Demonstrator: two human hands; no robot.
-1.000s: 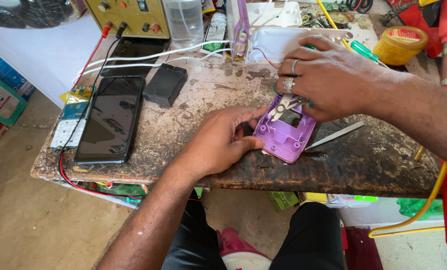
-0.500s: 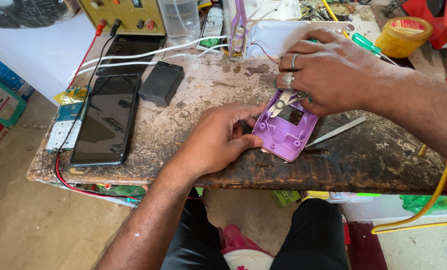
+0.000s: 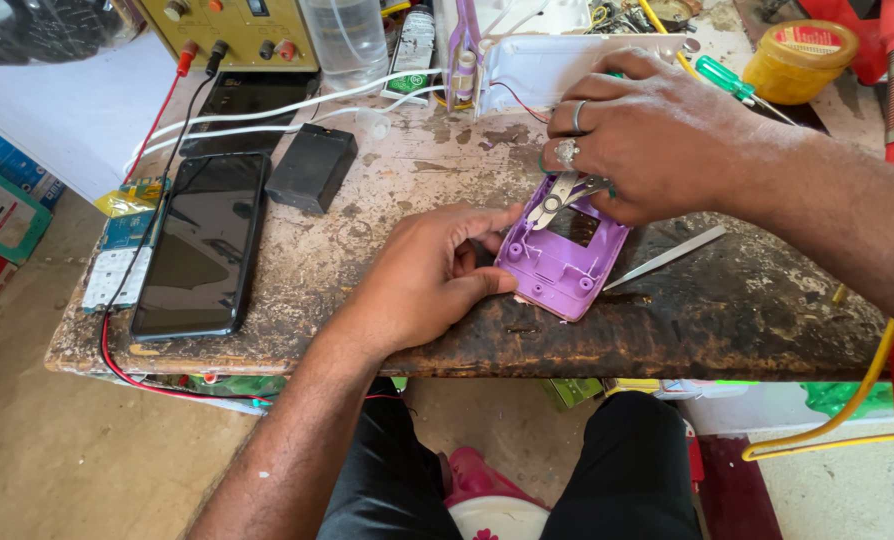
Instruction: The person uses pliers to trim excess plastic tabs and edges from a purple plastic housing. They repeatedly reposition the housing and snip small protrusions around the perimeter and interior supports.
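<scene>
Fingers (image 3: 487,285) unmoved on purple casing (image 3: 559,262), cutters (image 3: 559,197) now lower inside.

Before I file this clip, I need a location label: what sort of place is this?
Most likely a small phone or electronics repair bench. A smartphone and a bare circuit board lie on the worn table, a yellow power supply stands behind, and the hands work on a purple casing with cutters.

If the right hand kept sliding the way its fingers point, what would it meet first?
The right hand points leftward holding small cutters over the purple casing. Going on, it would probably meet the left hand's fingers first, though depth is unclear.
</scene>
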